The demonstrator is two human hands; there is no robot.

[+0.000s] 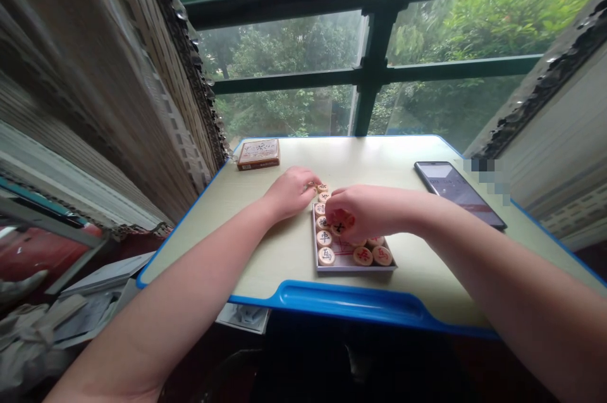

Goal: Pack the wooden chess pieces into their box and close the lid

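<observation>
Round wooden Chinese chess pieces (326,256) with black and red characters lie in a shallow open box (358,269) near the middle of the table. My left hand (291,193) rests beyond the box's far left corner, its fingertips closed round a chess piece (311,184) beside another piece (322,188) on the table. Over the box, my right hand (351,208) is bent down with its fingers closed on a black-marked chess piece (338,227). That hand hides part of the box and some of the pieces.
The small table (213,226) has a blue rim and a blue trough (351,297) at its near edge. A brown box lid (258,154) lies at the far left, a phone (458,191) at the right. Curtains hang at both sides; a green-framed window (372,71) stands behind.
</observation>
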